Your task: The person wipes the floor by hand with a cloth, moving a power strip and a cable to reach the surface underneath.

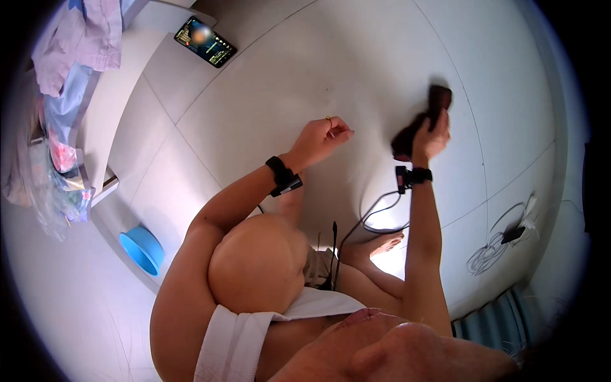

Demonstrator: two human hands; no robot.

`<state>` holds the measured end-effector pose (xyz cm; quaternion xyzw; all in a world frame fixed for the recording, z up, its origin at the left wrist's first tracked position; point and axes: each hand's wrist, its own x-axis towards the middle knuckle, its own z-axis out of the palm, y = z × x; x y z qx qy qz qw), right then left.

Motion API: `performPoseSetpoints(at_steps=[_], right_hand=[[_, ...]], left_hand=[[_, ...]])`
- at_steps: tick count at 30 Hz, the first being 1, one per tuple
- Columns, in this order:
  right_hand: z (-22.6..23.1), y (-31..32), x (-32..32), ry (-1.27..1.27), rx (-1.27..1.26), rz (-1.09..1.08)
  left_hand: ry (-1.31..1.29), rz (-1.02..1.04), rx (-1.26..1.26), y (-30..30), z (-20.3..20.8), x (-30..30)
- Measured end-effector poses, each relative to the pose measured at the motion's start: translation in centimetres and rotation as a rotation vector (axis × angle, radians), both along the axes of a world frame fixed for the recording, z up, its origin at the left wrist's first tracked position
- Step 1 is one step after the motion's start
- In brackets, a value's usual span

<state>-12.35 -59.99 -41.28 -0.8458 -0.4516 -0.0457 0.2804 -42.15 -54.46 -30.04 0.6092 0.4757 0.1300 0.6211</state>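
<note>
My right hand is wrapped round a dark maroon thing, which looks like a bunched cloth, at the tiled floor. Blur hides its exact shape; one part sticks out beyond my fingers and another spreads to their left. My left hand hovers over the middle of the floor with its fingers curled in and nothing visible in them. A ring is on one of its fingers. Each wrist wears a black strap with a small box, the left strap beside my raised knee.
A phone with a lit screen lies at the far left. Clothes and plastic bags hang along the left, above a blue basin. Black cable runs near my foot. White coiled cable and a black adapter are at right.
</note>
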Motion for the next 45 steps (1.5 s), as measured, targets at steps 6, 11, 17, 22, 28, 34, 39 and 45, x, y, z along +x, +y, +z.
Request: performPoseSetpoints(at_steps=[6,11,17,22,28,34,39,45], right_hand=[[3.2,7.2,-17.3,0.105,-0.141,0.337],[3.4,8.2,-29.4,0.825,-0.090,1.022],[7.7,7.7,-25.8,1.801,0.245,0.748],[3.9,8.3,-10.5,0.735,0.019,0.643],[1.9,7.0,-4.9,0.067,0.059,0.379],[9.5,8.0,-29.5,1.186,0.726,-0.481],[0.4,5.7,-27.1,0.507,0.001,1.130],[5.6,11.2,-12.9,0.686,0.138,0.682]], left_hand=[[-0.127,0.048,0.084,0.7,2.7,0.6],[-0.179,0.133,0.106,1.7,5.1,1.1],[-0.192,0.187,0.127,2.1,6.1,-0.1],[-0.284,0.216,-0.003,1.9,4.5,1.0],[-0.220,0.094,0.037,1.6,3.0,1.5],[-0.185,0.207,0.045,2.4,2.2,0.2],[-0.176,0.228,0.076,3.0,2.7,2.3],[-0.117,0.356,0.132,5.8,2.5,-2.3]])
